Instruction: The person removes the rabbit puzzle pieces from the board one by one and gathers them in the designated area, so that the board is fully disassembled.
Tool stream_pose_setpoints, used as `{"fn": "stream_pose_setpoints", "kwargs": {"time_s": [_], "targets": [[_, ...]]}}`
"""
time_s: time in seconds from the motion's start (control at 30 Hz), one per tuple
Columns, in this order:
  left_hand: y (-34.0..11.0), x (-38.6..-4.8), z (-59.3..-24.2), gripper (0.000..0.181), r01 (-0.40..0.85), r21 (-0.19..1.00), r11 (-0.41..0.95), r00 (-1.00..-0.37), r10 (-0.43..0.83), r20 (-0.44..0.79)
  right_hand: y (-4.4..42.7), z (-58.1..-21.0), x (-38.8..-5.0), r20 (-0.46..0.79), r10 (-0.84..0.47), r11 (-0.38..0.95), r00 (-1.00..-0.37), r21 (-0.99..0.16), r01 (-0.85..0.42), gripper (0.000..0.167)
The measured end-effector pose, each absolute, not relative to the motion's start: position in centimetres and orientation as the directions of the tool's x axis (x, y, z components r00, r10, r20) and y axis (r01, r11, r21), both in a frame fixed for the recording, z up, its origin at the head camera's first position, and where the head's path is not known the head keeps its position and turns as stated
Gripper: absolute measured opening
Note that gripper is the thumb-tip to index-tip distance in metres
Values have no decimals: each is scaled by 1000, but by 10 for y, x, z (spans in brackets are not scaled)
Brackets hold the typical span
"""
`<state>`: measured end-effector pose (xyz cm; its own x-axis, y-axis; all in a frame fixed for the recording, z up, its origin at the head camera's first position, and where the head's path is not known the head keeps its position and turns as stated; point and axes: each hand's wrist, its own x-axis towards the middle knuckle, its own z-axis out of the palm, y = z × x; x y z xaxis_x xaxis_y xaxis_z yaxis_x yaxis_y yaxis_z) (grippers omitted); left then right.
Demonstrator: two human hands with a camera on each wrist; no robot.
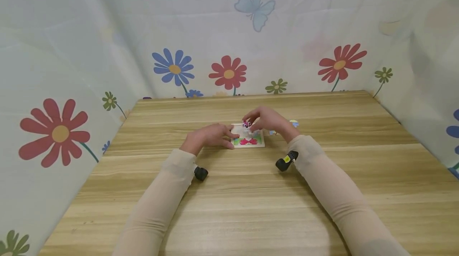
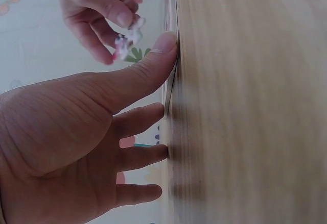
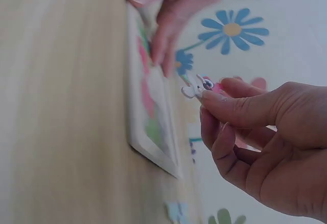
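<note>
A small framed puzzle board (image 1: 247, 146) lies on the table, its lower part printed in green and pinkish red. My left hand (image 1: 212, 134) rests at its left side. In the left wrist view, the left thumb (image 2: 166, 43) touches the board's near edge, and the other fingers are extended with their tips at the table. My right hand (image 1: 270, 120) pinches a white and pink puzzle piece (image 3: 196, 88) between thumb and fingers, tilted and held above the board. An eye is printed on this piece. My fingers hide part of it.
Loose light-blue puzzle pieces (image 1: 294, 123) lie on the wooden table (image 1: 229, 208) to the right of the board, partly behind the right wrist. A white cloth (image 1: 201, 29) with flowers and a butterfly hangs behind and beside the table.
</note>
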<state>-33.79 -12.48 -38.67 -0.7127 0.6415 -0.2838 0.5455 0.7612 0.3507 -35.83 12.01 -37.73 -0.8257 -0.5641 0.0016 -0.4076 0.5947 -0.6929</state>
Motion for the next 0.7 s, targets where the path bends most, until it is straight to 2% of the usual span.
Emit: {"fn": "stream_pose_setpoints", "kwargs": {"time_s": [0.3,0.7], "targets": [[-125,-337,-388,53,519,378,767,-725,629,-281,177,-365,-359,-9,-457,536,-890,-801,-267,40],[-125,-338,-386,53,536,365,761,-718,638,-277,229,-371,-355,-51,-372,585,-927,-788,-191,40]]}}
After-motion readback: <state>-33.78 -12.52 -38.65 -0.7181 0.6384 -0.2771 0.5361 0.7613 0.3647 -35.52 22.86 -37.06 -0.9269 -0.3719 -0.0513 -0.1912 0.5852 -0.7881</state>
